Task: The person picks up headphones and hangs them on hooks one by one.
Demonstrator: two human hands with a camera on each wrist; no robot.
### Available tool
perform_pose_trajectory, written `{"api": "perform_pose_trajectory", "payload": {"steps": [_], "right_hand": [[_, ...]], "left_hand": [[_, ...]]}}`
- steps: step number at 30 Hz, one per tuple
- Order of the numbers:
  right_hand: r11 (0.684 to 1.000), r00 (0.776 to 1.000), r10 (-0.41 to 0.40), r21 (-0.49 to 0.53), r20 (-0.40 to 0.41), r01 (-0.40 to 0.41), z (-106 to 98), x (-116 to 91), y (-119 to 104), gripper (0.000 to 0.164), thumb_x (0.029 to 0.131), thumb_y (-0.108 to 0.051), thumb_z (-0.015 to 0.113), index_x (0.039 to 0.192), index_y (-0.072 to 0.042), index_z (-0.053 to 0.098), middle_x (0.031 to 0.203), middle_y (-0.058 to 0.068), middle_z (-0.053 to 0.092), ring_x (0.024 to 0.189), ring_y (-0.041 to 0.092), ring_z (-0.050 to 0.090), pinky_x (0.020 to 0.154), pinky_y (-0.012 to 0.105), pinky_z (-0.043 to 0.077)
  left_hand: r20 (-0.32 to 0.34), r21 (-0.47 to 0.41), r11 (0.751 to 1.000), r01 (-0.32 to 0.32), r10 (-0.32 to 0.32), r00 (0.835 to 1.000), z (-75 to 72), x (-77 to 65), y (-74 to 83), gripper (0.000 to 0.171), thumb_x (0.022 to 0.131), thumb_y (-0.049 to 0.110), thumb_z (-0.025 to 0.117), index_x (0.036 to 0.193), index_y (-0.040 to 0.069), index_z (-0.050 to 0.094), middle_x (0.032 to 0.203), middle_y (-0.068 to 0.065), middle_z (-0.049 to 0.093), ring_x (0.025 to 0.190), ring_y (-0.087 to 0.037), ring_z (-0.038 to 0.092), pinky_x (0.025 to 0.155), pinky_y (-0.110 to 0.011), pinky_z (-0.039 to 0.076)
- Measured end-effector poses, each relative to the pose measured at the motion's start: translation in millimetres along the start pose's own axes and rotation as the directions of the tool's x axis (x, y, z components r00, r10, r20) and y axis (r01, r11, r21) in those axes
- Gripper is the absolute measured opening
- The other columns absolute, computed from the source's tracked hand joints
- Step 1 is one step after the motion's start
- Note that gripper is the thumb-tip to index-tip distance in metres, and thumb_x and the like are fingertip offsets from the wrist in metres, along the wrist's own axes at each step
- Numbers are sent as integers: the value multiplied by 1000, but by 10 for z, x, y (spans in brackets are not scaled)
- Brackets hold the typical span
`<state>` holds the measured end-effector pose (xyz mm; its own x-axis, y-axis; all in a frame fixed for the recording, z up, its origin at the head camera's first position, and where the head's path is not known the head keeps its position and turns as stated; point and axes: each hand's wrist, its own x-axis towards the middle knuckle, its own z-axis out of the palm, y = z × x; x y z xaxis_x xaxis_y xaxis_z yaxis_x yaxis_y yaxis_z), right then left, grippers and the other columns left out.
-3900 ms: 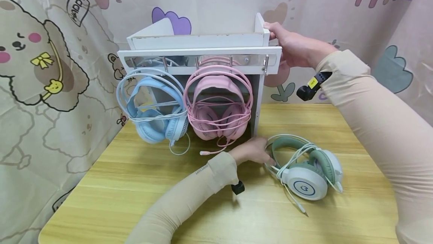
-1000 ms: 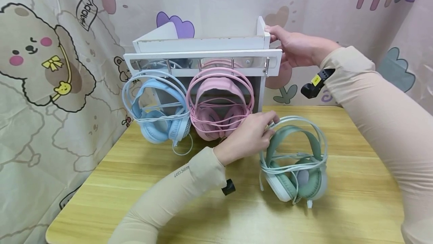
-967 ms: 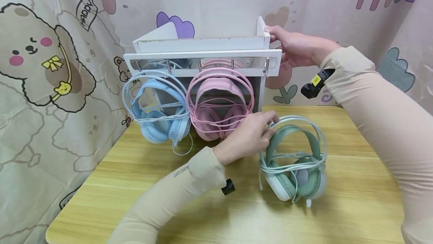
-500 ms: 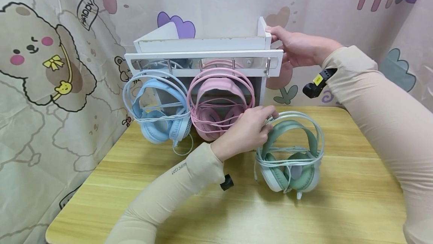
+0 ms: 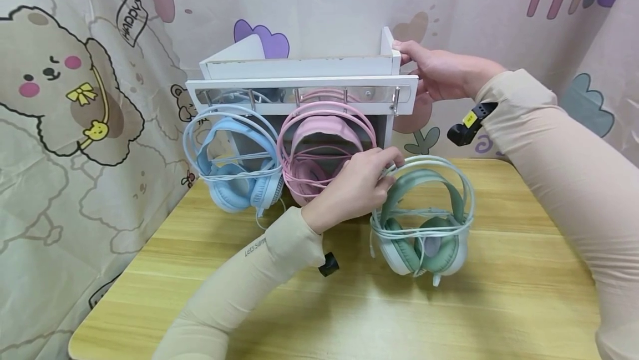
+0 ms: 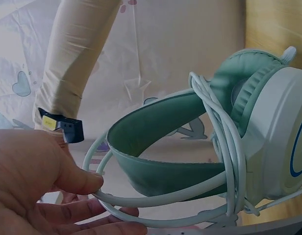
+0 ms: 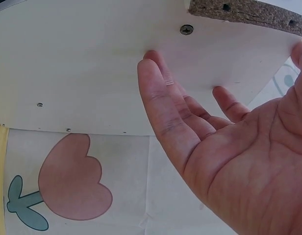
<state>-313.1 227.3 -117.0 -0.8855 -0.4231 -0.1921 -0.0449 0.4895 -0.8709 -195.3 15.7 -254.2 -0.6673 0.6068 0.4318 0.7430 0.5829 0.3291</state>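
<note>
My left hand (image 5: 349, 191) pinches the outer headband tubes of white-and-green headphones (image 5: 446, 257), its thumb above and fingers beneath in the left wrist view. The headphones hang upright over the table, ear cups down, with their cable wound around the band. A white rack (image 5: 299, 69) carries a metal strip with several hooks (image 5: 345, 94) along its front. On it hang blue headphones (image 5: 229, 193) and pink headphones (image 5: 326, 124), the latter partly hidden by my left hand. My right hand (image 5: 441, 74) rests against the rack's right side panel (image 7: 92, 63), fingers extended along it.
The rightmost hook (image 5: 396, 99) bears nothing. Beneath everything lies a wooden table (image 5: 474, 315). A patterned curtain (image 5: 329, 5) hangs close behind the rack and along the left. A black wrist camera (image 5: 469, 124) sits on the right sleeve.
My left hand takes hold of the green headphones, which lay on the table at first, and lifts them upright. They have lately moved up and left toward the rack. My right hand stays put.
</note>
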Motion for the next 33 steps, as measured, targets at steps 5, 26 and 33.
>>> {"api": "perform_pose_trajectory", "payload": {"steps": [5,26,33], "right_hand": [[1000,1000,-2,-2,1,2,6,1,2,60,103,-79,31,137,-29,35,113,-2,73,97,15,76,79,31,61],[1000,1000,-8,-6,19,8,13,10,3,59,104,-79,29,137,-30,34,113,-2,73,96,15,75,78,30,60],[1000,1000,-14,-16,20,14,10,5,4,59,104,-79,29,135,-30,35,112,-2,74,95,15,76,78,30,60]], "left_hand": [[-19,-41,999,10,-10,1000,-107,-32,0,21,103,4,65,120,16,69,113,-1,72,98,-16,63,87,-31,53],[-84,-95,995,14,-23,996,-510,-121,32,18,104,5,65,118,15,69,87,1,67,69,-13,58,65,-26,49],[-83,-123,992,40,-51,995,-605,-112,42,19,104,6,65,120,15,68,83,-1,69,66,-13,62,63,-25,53]]}}
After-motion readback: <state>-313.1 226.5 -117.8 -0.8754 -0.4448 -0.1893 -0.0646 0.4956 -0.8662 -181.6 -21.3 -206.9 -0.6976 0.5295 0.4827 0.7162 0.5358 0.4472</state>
